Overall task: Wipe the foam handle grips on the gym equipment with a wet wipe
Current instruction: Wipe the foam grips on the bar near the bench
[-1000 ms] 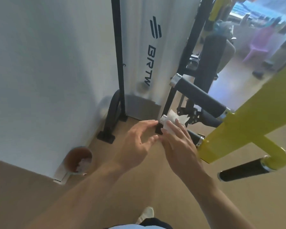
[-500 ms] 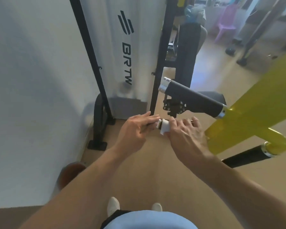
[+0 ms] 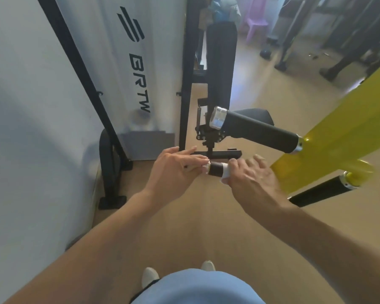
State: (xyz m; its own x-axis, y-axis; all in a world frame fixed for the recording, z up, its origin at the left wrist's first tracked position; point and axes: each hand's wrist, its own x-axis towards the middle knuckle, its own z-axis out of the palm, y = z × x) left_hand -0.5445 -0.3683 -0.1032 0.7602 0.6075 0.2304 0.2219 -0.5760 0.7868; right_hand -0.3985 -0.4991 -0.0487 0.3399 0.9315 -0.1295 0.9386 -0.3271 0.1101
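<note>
Wiping is under way on the low grip (image 3: pixel 215 169). The right hand (image 3: pixel 249 179) presses the wipe (image 3: pixel 225 172) around this grip, fingers loosely spread over it. The left hand (image 3: pixel 176 170) pinches the grip's end cap. Judged from the frame, the upper grip (image 3: pixel 259 132) and side grip (image 3: pixel 318 190), both untouched now, may remain.

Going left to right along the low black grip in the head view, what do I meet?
Left hand → silver end cap → bare black foam grip → white wet wipe → right hand → yellow frame.
</note>
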